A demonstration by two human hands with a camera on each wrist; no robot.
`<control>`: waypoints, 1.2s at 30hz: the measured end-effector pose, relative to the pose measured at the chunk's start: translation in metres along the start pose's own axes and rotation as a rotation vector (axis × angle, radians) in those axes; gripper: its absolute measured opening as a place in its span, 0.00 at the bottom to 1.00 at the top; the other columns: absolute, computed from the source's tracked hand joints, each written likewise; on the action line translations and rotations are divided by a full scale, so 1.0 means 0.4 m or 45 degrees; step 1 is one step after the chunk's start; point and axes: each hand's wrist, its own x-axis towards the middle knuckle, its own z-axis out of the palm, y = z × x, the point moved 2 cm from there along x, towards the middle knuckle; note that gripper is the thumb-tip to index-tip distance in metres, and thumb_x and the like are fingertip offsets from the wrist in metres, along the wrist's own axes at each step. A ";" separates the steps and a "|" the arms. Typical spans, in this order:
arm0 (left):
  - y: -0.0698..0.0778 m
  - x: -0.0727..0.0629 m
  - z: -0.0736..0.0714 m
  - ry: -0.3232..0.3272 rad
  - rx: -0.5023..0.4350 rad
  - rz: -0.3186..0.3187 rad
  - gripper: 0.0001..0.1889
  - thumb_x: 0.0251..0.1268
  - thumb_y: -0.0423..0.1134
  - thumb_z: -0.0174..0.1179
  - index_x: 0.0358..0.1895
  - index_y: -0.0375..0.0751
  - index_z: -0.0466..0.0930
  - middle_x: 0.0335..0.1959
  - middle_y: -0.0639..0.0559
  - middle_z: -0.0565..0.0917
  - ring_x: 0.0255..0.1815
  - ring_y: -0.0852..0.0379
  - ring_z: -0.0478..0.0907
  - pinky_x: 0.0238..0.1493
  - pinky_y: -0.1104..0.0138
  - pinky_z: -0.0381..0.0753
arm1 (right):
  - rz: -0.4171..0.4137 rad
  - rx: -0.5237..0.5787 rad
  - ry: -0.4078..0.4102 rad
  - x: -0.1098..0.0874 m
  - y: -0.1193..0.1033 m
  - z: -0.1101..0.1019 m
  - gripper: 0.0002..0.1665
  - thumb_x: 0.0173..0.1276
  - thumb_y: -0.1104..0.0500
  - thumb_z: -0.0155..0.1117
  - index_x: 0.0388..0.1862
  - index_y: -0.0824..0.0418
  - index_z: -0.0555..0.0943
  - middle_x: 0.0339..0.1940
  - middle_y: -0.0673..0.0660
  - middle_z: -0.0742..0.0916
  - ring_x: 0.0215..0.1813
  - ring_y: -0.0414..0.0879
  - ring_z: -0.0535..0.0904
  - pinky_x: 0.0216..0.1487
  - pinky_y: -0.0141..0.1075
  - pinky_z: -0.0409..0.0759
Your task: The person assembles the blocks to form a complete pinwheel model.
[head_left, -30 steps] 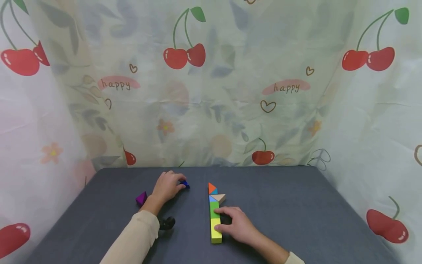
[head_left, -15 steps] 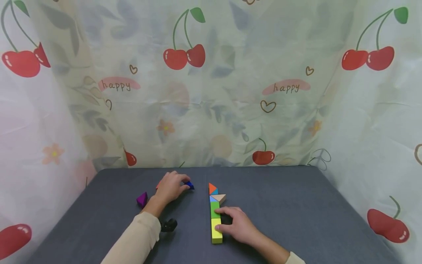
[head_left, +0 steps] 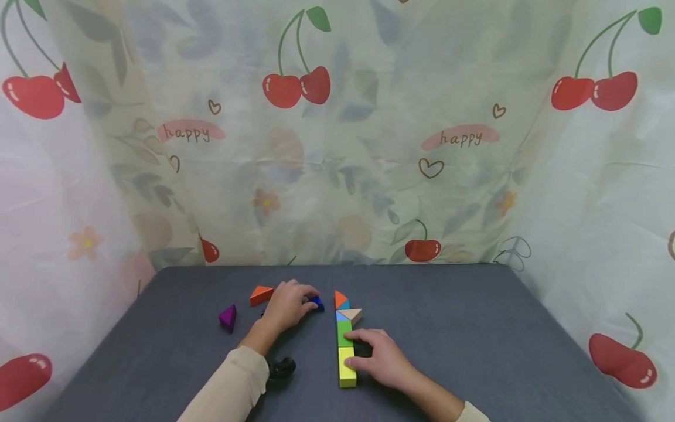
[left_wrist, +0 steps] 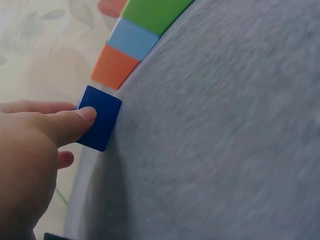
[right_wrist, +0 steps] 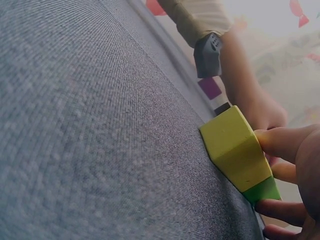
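My left hand (head_left: 287,308) pinches a dark blue block (left_wrist: 100,117) between thumb and fingers, left of the far end of a row of blocks. Down the row lie an orange triangular block (head_left: 340,300), a blue triangular block (head_left: 344,305), a light blue triangular block (head_left: 340,316), a tan triangular block (head_left: 353,315), a green block (head_left: 344,328) and a yellow block (head_left: 347,378). With extended fingers my right hand (head_left: 382,358) touches the row from the right, the thumb on the yellow block and the index finger on the green one.
Left of the left hand, a purple block (head_left: 228,318) and another orange triangular block (head_left: 261,295) rest on the dark grey table cloth (head_left: 448,328). A printed curtain (head_left: 369,193) hangs behind the table and along both sides. A black device (head_left: 282,368) sits at the left wrist.
My left hand has moved rightward with the dark blue block, toward the row. The orange block on the left, hidden before, has come into view. My right hand has stayed at the row.
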 end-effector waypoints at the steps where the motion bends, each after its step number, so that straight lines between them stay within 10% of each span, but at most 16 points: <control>1: 0.004 0.001 0.005 -0.005 -0.005 -0.004 0.14 0.61 0.48 0.68 0.49 0.53 0.87 0.39 0.60 0.85 0.37 0.58 0.72 0.44 0.60 0.71 | 0.003 0.001 0.000 0.000 0.000 0.000 0.27 0.59 0.43 0.72 0.57 0.49 0.82 0.56 0.52 0.82 0.60 0.55 0.70 0.59 0.59 0.66; 36: 0.058 0.004 0.041 0.024 -0.227 -0.085 0.10 0.61 0.40 0.68 0.46 0.56 0.86 0.40 0.61 0.83 0.40 0.59 0.75 0.47 0.58 0.75 | -0.025 0.013 0.010 -0.003 -0.004 -0.004 0.27 0.60 0.43 0.72 0.57 0.50 0.82 0.56 0.53 0.82 0.60 0.56 0.70 0.59 0.59 0.66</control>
